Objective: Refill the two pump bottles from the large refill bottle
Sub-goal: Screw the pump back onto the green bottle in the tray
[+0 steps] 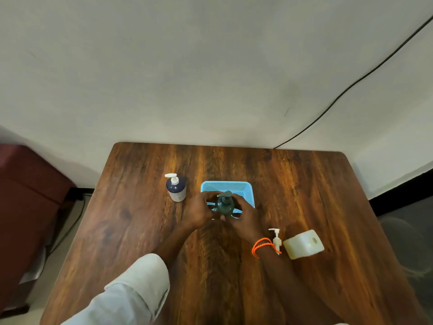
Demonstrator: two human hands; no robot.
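Roughly, by size:
Table (145,231): dark wood, against a pale wall, carrying everything.
Refill bottle (303,244): large, pale, squarish, uncapped, at the right, near enough to pour from.
Blue basket (226,186): mesh tray at centre, behind the hands.
Navy pump bottle (176,188): upright left of the basket, pump on, probably waiting.
Green pump bottle (225,204): centre, pump on.
Left hand (199,209): fingers curled round it, apparently steadying.
Right hand (246,213): wrapped round its other side.
Loose white pump (277,240): lying beside the refill bottle.

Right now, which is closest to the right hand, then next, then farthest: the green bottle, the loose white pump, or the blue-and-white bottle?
1. Green pump bottle: held by right hand.
2. Loose white pump: lying by that wrist.
3. Blue-and-white pump bottle: far left.
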